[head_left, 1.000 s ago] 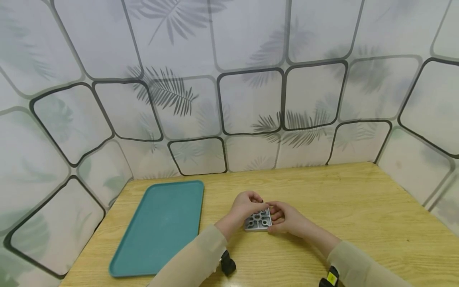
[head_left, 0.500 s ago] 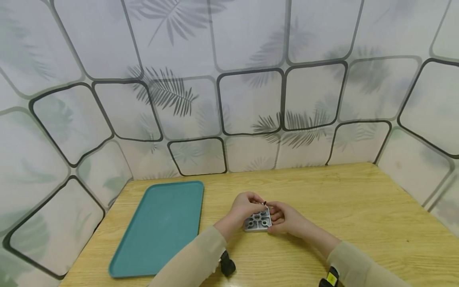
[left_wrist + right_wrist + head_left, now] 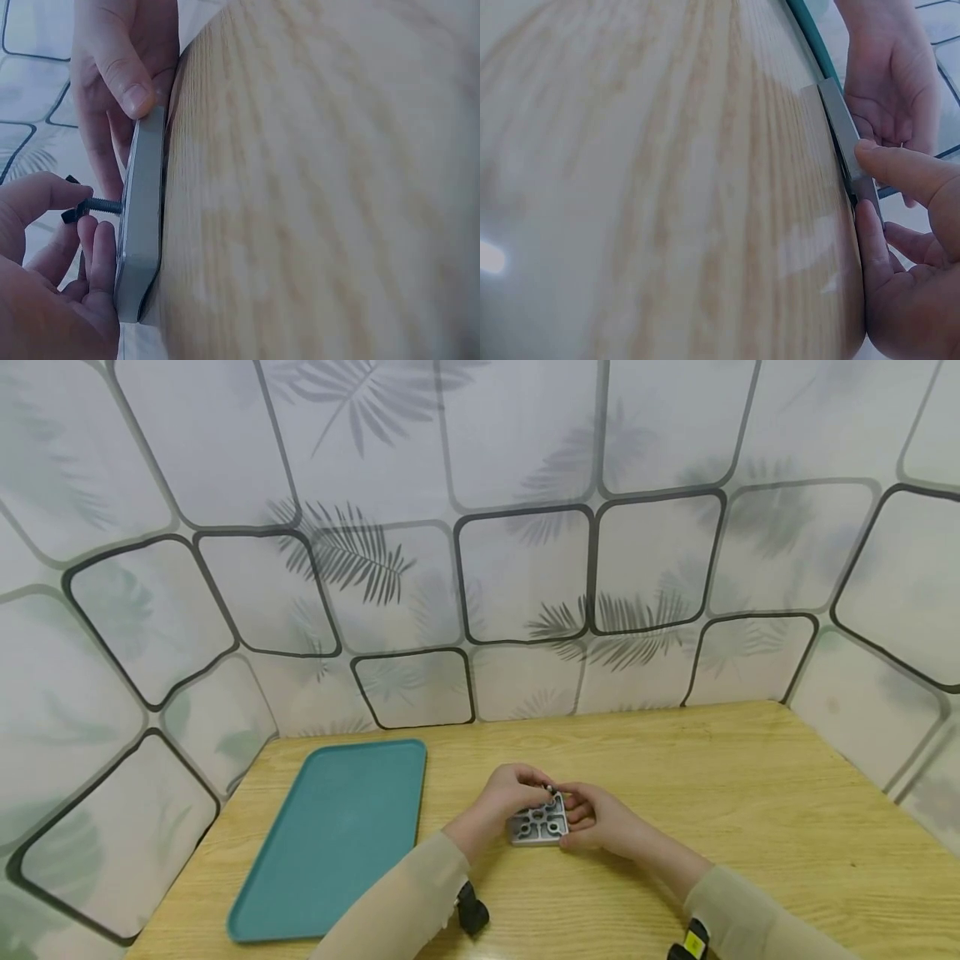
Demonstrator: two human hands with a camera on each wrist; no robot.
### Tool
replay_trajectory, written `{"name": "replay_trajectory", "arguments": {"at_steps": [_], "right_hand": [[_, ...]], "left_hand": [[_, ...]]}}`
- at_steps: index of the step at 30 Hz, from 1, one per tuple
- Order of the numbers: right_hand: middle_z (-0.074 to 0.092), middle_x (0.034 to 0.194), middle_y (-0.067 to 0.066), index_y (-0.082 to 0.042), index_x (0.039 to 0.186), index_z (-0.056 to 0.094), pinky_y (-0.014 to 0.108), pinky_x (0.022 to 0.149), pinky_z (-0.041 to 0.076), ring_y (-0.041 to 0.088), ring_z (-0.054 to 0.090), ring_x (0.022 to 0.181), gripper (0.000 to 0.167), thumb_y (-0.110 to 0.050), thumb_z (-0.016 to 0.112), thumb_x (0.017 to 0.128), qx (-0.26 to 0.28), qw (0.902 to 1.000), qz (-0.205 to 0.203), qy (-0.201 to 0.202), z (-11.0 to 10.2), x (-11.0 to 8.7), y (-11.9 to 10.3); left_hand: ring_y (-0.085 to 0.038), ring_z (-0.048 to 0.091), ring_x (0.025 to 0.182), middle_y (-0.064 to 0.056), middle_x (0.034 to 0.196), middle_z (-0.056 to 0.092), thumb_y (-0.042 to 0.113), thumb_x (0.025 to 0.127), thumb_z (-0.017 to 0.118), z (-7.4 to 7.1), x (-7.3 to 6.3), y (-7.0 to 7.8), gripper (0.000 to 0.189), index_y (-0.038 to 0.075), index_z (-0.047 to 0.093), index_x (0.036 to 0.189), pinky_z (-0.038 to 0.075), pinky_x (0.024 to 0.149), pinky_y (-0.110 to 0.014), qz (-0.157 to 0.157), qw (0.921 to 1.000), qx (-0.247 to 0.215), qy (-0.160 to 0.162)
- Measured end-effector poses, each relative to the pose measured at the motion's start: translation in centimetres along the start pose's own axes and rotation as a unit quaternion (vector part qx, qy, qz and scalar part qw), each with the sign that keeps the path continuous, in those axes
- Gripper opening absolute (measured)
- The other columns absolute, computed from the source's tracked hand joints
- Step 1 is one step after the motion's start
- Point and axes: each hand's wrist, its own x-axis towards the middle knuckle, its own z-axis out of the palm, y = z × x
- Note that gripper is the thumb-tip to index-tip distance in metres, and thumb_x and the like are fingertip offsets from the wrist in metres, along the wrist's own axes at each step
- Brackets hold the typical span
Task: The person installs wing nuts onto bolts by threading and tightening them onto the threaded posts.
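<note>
A square grey metal plate (image 3: 538, 828) with a ribbed, holed upper face lies on the wooden table. Out of that face stands a threaded bolt (image 3: 103, 205) with a dark winged head; its far end is hidden at the plate. My left hand (image 3: 512, 791) pinches the bolt's head between thumb and finger, over the plate's far side. My right hand (image 3: 607, 821) grips the plate's right edge. In the right wrist view the right thumb (image 3: 896, 163) presses on the plate's side (image 3: 840, 124), with a finger lower along the edge.
A teal tray (image 3: 337, 843) lies on the table (image 3: 712, 785) to the left of the hands. Patterned cloth walls (image 3: 525, 681) close off the back and both sides. Black straps with devices (image 3: 471, 910) sit at both wrists.
The left fingers have shifted slightly around the bolt, and its dark head shows at a different angle. The right hand and plate have stayed almost in place.
</note>
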Motion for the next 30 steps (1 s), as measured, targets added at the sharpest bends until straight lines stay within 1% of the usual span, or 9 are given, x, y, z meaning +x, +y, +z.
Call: {"name": "replay_trajectory", "arguments": {"at_steps": [5, 11, 14, 16, 19, 24, 26, 30], "right_hand": [[0.058, 0.122, 0.025, 0.019, 0.151, 0.038, 0.02, 0.082, 0.056, 0.021, 0.058, 0.102, 0.085, 0.005, 0.085, 0.082, 0.006, 1.0, 0.0, -0.001, 0.1, 0.0, 0.1], [0.057, 0.119, 0.022, 0.02, 0.15, 0.039, 0.019, 0.083, 0.056, 0.02, 0.057, 0.1, 0.084, 0.003, 0.086, 0.082, -0.001, 1.0, -0.001, 0.0, 0.0, 0.1, 0.0], [0.057, 0.12, 0.022, 0.021, 0.15, 0.038, 0.02, 0.083, 0.056, 0.02, 0.058, 0.1, 0.085, 0.003, 0.086, 0.083, -0.005, 1.0, 0.007, 0.001, 0.0, 0.1, 0.0], [0.057, 0.121, 0.023, 0.021, 0.15, 0.037, 0.021, 0.083, 0.056, 0.02, 0.058, 0.101, 0.086, 0.003, 0.086, 0.083, -0.005, 0.9999, 0.012, 0.001, 0.0, 0.1, 0.0], [0.057, 0.122, 0.023, 0.021, 0.149, 0.038, 0.022, 0.084, 0.057, 0.021, 0.059, 0.102, 0.084, 0.003, 0.086, 0.083, -0.006, 0.9999, 0.015, 0.001, -0.1, 0.0, -0.1], [0.056, 0.122, 0.023, 0.018, 0.145, 0.044, 0.023, 0.083, 0.057, 0.022, 0.058, 0.102, 0.077, 0.003, 0.086, 0.083, -0.007, 0.9999, 0.014, 0.0, -0.1, 0.0, -0.1], [0.056, 0.122, 0.023, 0.018, 0.143, 0.045, 0.022, 0.083, 0.057, 0.022, 0.058, 0.102, 0.075, 0.003, 0.086, 0.083, -0.005, 0.9999, 0.011, 0.001, -0.1, 0.0, -0.1], [0.056, 0.122, 0.023, 0.019, 0.143, 0.045, 0.02, 0.083, 0.056, 0.021, 0.058, 0.102, 0.075, 0.004, 0.086, 0.082, 0.001, 1.0, 0.004, 0.0, 0.0, 0.1, -0.1]], "left_hand": [[-0.008, 0.059, 0.08, -0.008, 0.103, 0.078, -0.001, 0.088, 0.073, -0.3, 0.0, 0.1, 0.021, -0.003, 0.079, 0.108, 0.05, 0.07, -0.019, -0.019, 0.9995, -0.018, -0.016], [-0.008, 0.057, 0.078, -0.006, 0.1, 0.077, -0.002, 0.088, 0.07, -0.5, 0.1, 0.4, 0.025, -0.005, 0.078, 0.112, 0.05, 0.069, -0.018, -0.016, 0.9993, -0.014, -0.031], [-0.009, 0.054, 0.079, -0.003, 0.094, 0.073, -0.003, 0.088, 0.071, -0.6, 0.2, 0.5, 0.027, -0.004, 0.078, 0.115, 0.046, 0.069, -0.019, -0.013, 0.9992, -0.007, -0.038], [-0.01, 0.054, 0.079, 0.001, 0.089, 0.067, -0.001, 0.09, 0.075, -0.6, 0.2, 0.5, 0.027, -0.002, 0.078, 0.117, 0.045, 0.07, -0.02, -0.015, 0.9991, -0.004, -0.039], [-0.01, 0.055, 0.077, 0.003, 0.084, 0.062, 0.007, 0.091, 0.08, -0.3, 0.3, 0.6, 0.026, 0.001, 0.078, 0.116, 0.047, 0.07, -0.02, -0.019, 0.9995, 0.002, -0.027], [-0.009, 0.058, 0.07, 0.003, 0.081, 0.064, 0.024, 0.088, 0.088, 0.5, 0.3, 0.6, 0.026, 0.005, 0.079, 0.103, 0.051, 0.065, -0.02, -0.027, 0.9993, 0.007, 0.024], [-0.009, 0.056, 0.071, 0.002, 0.082, 0.064, 0.025, 0.086, 0.09, 0.8, 0.1, 0.7, 0.025, 0.006, 0.079, 0.098, 0.049, 0.065, -0.02, -0.019, 0.9987, 0.02, 0.043], [-0.01, 0.053, 0.076, -0.001, 0.087, 0.069, 0.021, 0.084, 0.091, 1.1, -0.1, 0.8, 0.022, 0.005, 0.078, 0.092, 0.046, 0.068, -0.022, 0.002, 0.9967, 0.053, 0.062]]}}
